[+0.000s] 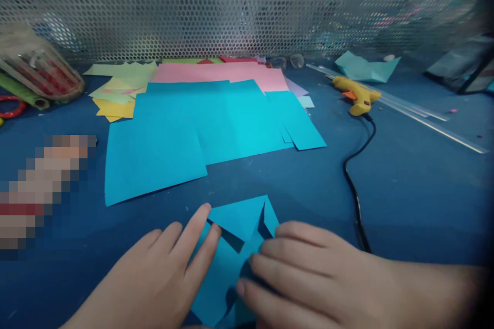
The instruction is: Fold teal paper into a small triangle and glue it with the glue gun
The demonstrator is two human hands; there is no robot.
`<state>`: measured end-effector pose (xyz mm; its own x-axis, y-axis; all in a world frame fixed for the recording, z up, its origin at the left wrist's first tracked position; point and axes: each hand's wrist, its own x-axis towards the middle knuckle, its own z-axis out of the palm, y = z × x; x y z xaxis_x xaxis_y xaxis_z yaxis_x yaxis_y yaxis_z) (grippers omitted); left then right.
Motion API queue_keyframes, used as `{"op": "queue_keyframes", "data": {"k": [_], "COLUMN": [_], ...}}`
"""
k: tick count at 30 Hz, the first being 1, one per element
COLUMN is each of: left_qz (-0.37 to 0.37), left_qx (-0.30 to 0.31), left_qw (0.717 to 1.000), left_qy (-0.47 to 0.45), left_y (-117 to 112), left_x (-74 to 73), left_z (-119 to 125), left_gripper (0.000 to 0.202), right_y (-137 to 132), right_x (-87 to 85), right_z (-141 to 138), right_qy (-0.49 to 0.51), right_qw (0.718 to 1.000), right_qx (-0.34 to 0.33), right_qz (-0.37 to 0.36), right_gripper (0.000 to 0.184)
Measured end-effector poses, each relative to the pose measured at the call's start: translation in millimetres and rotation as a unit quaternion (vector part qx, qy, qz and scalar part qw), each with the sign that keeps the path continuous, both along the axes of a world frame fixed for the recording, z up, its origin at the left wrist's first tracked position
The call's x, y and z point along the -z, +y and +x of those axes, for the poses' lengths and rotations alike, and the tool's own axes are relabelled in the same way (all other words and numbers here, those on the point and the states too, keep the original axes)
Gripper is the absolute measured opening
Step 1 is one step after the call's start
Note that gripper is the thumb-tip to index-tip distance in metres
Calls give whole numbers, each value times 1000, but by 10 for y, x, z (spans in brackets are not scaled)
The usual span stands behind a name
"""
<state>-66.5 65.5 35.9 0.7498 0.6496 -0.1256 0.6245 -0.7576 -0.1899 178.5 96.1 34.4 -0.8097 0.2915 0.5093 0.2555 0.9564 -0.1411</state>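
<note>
A small sheet of blue paper (216,267) with folded-in flaps lies before me at the bottom centre. My left hand (170,262) rests at its left edge, fingers stretched out, two fingertips touching the paper beside a raised flap. From the right, my right hand (309,272) curls over the sheet, its fingers bent against the right side and the lower part. Its thumb is hidden. Beyond both hands, larger blue paper sheets (170,133) overlap on the table.
Pink paper (219,72) and yellow scraps (116,108) lie behind. At right are a yellow glue gun (357,94), its black cord (349,175) and clear glue sticks (436,126). A jar (42,64) stands left, near a pixelated area. A perforated metal panel (239,10) borders the back.
</note>
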Motion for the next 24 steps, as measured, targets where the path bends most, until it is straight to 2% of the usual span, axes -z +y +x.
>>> {"op": "queue_keyframes", "data": {"k": [2, 3, 9, 12, 15, 18, 19, 21, 22, 24], "left_qz": [11, 17, 54, 60, 47, 80, 93, 107, 105, 95], "left_qx": [4, 10, 46, 44, 31, 40, 40, 37, 37, 42], "left_qw": [1000, 1000, 997, 997, 997, 992, 989, 985, 983, 981], "left_qy": [-1, 5, 31, -5, -61, -93, -104, -131, -143, -163], "left_y": [1, 4, 47, 39, 7, -10, -8, 5, 14, 30], "left_x": [19, 17, -63, -44, 3, 23, 22, 15, 13, 16], "left_z": [-32, -39, -55, -93, -115, -95, -83, -64, -59, -57], "left_gripper": [91, 90, 85, 79, 71, 43, 36, 32, 33, 48], "right_y": [17, 28, 55, 77, 164, 282, 316, 369, 391, 436], "right_x": [8, 10, -23, -52, -79, -72, -55, 1, 34, 92], "right_z": [5, 5, -10, 27, 94, 167, 192, 243, 266, 301], "right_qy": [-26, -30, -9, -16, -46, -41, -36, -21, -11, 18], "right_qw": [996, 994, 995, 995, 978, 963, 962, 969, 976, 990], "right_qx": [-80, -94, -85, -90, -121, -155, -152, -105, -67, -17], "right_qz": [-28, -39, -47, 50, 163, 217, 225, 224, 206, 139], "right_gripper": [29, 31, 36, 36, 26, 23, 23, 21, 25, 31]}}
